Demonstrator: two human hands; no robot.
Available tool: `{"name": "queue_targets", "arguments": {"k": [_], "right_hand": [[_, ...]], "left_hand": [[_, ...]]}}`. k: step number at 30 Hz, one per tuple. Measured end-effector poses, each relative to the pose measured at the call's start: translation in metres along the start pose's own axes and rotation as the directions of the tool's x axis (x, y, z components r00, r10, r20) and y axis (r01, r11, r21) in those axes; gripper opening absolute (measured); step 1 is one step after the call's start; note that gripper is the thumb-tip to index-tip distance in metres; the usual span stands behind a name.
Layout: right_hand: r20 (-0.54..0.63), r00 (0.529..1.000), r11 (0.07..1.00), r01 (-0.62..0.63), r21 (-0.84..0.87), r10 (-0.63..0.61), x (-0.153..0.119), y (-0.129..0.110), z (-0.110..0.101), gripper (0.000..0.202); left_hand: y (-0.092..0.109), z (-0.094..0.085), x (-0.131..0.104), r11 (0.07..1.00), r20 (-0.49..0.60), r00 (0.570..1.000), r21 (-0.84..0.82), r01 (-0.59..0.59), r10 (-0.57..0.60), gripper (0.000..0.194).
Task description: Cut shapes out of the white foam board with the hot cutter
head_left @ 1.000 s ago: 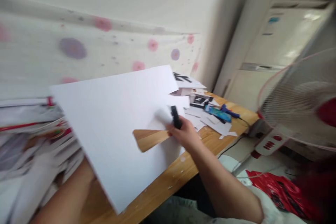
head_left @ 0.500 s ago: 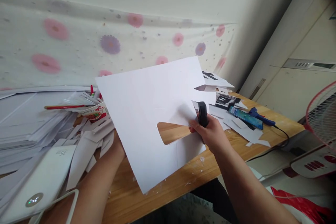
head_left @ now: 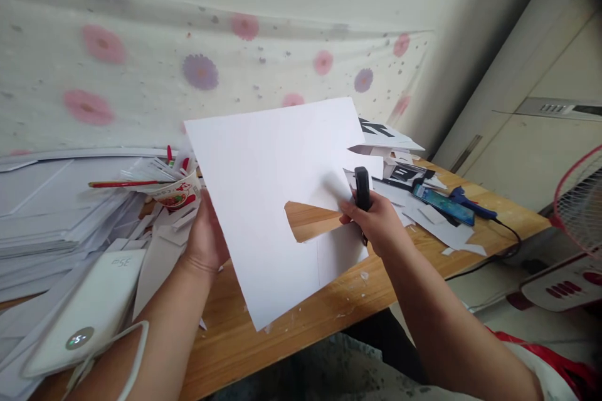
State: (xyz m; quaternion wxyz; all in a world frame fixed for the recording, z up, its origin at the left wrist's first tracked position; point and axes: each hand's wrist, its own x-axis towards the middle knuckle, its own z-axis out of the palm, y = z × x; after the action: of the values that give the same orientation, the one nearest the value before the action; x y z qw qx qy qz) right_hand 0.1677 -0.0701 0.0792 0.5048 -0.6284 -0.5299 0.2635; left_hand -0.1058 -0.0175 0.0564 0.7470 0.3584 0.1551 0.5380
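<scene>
A large white board point(head_left: 263, 182) is held up and tilted over the table, with a wedge-shaped cutout open toward its right edge and a notch above that. My left hand point(head_left: 207, 235) grips the board from its left side, the fingers hidden behind it. In my right hand point(head_left: 374, 216) is a black utility knife point(head_left: 362, 189), its handle pointing up; the blade is not visible. The fingertips of this hand are at the board's right edge, by the mouth of the cutout.
Stacked white boards point(head_left: 51, 219), a white power bank point(head_left: 87, 307) with a cable, and a paper cup point(head_left: 179, 191) of strips stand left. Right are a phone point(head_left: 444, 203), a blue glue gun point(head_left: 473, 203), scraps and a fan point(head_left: 583, 200). Crumbs litter the wooden table point(head_left: 221, 351).
The view has shifted slightly. More of my left hand now shows at the board's left edge. The board sits a little higher in view; my right hand still has the knife.
</scene>
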Motion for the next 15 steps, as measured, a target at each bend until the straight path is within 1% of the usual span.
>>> {"name": "queue_targets", "arguments": {"k": [2, 3, 5, 7, 10, 13, 15], "right_hand": [[-0.022, 1.0, 1.0, -0.011, 0.011, 0.011, 0.004, 0.0, -0.003, 0.027], [-0.033, 0.999, 1.0, -0.015, 0.011, 0.016, 0.005, 0.0, -0.004, 0.026], [-0.043, 0.999, 1.0, -0.02, 0.004, 0.02, 0.006, 0.001, -0.005, 0.025], [-0.04, 0.999, 1.0, -0.009, -0.004, 0.009, 0.006, 0.001, -0.004, 0.025], [-0.039, 0.999, 0.999, 0.017, -0.043, -0.019, 0.007, 0.002, -0.003, 0.024], [-0.036, 0.997, 0.996, 0.062, -0.066, -0.064, 0.009, 0.002, -0.007, 0.024], [-0.043, 0.993, 0.994, 0.107, -0.011, -0.107, 0.009, 0.003, -0.013, 0.032]], "left_hand": [[-0.007, 0.004, -0.004, 0.998, 0.09, 0.995, 0.057, 0.026, -0.031, 0.077], [-0.011, 0.006, -0.007, 0.995, 0.137, 0.99, 0.091, 0.031, -0.043, 0.078], [-0.016, 0.011, -0.012, 0.989, 0.192, 0.98, 0.145, 0.028, -0.056, 0.071], [-0.019, 0.015, -0.016, 0.985, 0.189, 0.979, 0.171, 0.039, -0.072, 0.067], [-0.018, 0.021, -0.017, 0.977, 0.144, 0.981, 0.188, 0.105, -0.133, 0.066], [-0.017, 0.026, -0.016, 0.978, 0.109, 0.987, 0.186, 0.096, -0.118, 0.065], [-0.016, 0.028, -0.015, 0.979, 0.093, 0.991, 0.19, 0.078, -0.097, 0.065]]}}
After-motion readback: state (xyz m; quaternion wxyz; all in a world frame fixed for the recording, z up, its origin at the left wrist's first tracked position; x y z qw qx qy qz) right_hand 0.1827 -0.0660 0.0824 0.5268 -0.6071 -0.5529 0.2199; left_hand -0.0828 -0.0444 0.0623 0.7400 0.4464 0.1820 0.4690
